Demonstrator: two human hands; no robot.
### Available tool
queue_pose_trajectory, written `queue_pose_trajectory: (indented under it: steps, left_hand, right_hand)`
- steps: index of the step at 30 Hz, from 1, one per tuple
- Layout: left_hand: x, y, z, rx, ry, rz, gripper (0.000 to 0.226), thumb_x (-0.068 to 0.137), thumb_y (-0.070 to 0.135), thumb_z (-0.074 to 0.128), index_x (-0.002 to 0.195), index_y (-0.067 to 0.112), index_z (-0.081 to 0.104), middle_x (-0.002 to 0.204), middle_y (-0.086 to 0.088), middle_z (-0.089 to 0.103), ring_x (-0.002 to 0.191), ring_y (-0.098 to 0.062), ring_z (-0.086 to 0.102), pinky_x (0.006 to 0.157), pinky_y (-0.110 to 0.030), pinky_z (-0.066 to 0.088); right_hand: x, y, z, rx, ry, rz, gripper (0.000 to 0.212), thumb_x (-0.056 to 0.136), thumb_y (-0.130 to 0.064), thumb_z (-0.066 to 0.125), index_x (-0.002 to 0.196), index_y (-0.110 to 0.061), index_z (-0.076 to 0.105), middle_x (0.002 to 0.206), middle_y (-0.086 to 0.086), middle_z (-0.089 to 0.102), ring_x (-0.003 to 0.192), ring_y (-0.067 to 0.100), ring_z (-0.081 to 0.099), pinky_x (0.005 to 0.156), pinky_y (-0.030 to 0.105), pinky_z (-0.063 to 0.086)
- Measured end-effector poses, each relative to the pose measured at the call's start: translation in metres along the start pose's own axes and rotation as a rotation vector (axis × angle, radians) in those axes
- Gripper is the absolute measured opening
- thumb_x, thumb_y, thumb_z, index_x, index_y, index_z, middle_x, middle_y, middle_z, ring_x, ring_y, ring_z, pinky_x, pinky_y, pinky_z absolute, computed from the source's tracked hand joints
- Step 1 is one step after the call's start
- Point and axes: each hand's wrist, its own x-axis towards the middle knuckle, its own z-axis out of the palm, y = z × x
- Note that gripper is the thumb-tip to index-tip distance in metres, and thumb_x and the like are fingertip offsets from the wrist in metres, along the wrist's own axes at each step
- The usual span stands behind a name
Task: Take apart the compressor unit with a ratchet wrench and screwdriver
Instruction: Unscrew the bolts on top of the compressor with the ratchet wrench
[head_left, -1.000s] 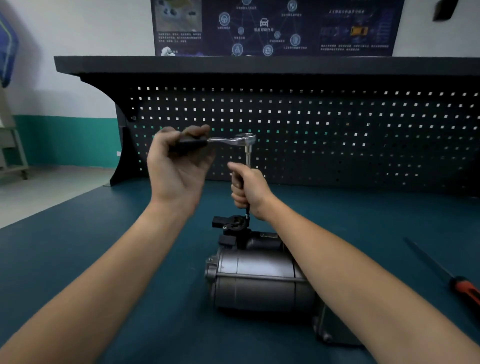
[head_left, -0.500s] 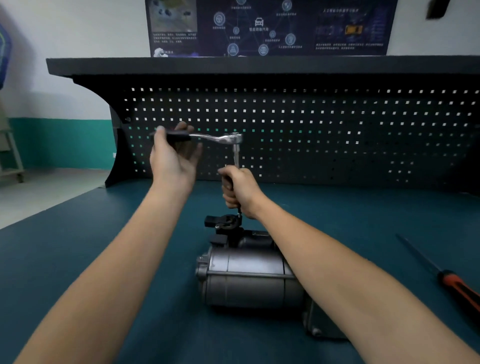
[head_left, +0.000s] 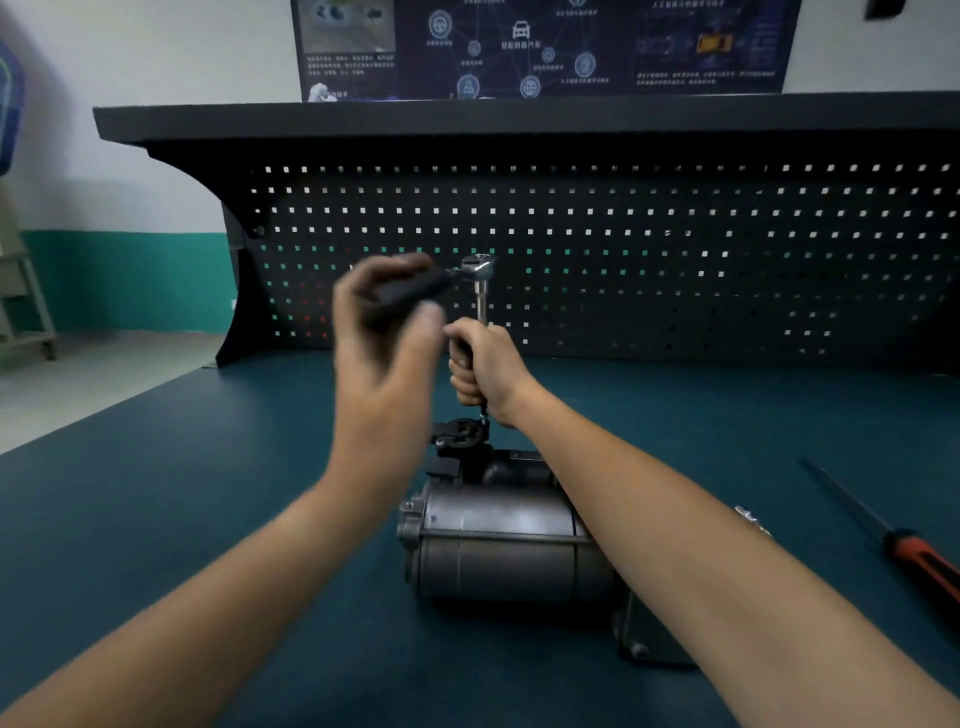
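Head view: grey cylindrical compressor unit (head_left: 498, 551) lies sideways on the teal bench (head_left: 156, 519). The left hand (head_left: 384, 332) curls, blurred, round the ratchet wrench (head_left: 478, 267) handle, and the right hand (head_left: 483, 369) grips its upright extension. An orange-handled screwdriver (head_left: 919, 558) lies to the right, with a pegboard (head_left: 675, 260) behind.

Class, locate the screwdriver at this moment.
Head view: the screwdriver lies untouched on the blue benchtop at the far right, right of the compressor unit.
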Motion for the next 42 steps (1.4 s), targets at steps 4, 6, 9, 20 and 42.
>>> queue_pose_trajectory:
  steps: [4,6,9,20,42]
  left_hand:
    - [-0.015,-0.005,0.009,0.271,-0.229,0.293,0.032,0.086,0.014,0.051,0.114,0.022,0.04,0.12,0.001,0.045,0.119,-0.016,0.046,0.102,-0.029,0.038]
    - [0.0,-0.01,0.006,0.265,-0.172,0.34,0.023,0.088,0.019,0.049,0.109,0.022,0.043,0.113,0.003,0.049,0.111,-0.009,0.05,0.098,-0.026,0.041]
    - [0.034,-0.02,0.003,0.019,0.152,0.035,0.007,0.095,0.031,0.047,0.099,0.027,0.05,0.097,0.014,0.062,0.097,-0.006,0.059,0.083,-0.033,0.05]
    - [0.118,-0.06,-0.002,-0.433,0.369,-0.697,0.026,0.102,0.026,0.033,0.089,0.01,0.049,0.082,0.0,0.062,0.071,-0.011,0.062,0.06,-0.033,0.051]
    - [0.109,-0.085,-0.034,-0.359,0.338,-0.698,0.027,0.099,0.037,0.04,0.09,0.016,0.055,0.076,0.004,0.071,0.081,-0.012,0.066,0.065,-0.033,0.051]
  right_hand:
    - [-0.001,0.002,0.0,0.041,0.003,-0.006,0.037,0.092,-0.013,0.041,0.055,-0.008,0.037,0.042,0.007,0.021,0.038,0.01,0.02,0.044,0.025,0.015]
    - [-0.001,0.001,-0.002,0.022,0.011,-0.012,0.042,0.092,-0.015,0.041,0.053,0.001,0.038,0.044,0.017,0.018,0.041,0.011,0.022,0.045,0.024,0.018]
    - [-0.001,0.0,-0.006,0.049,0.001,0.045,0.048,0.093,-0.018,0.038,0.046,-0.015,0.029,0.037,-0.002,0.02,0.035,0.011,0.016,0.039,0.018,0.017]
    - [-0.001,-0.001,-0.006,0.077,-0.03,0.077,0.046,0.093,-0.019,0.038,0.049,-0.017,0.025,0.038,-0.006,0.019,0.033,0.01,0.014,0.04,0.018,0.013]
    - [0.0,0.001,0.002,-0.076,-0.054,0.017,0.049,0.094,-0.02,0.043,0.048,-0.017,0.027,0.039,-0.006,0.019,0.035,0.011,0.013,0.041,0.016,0.014]
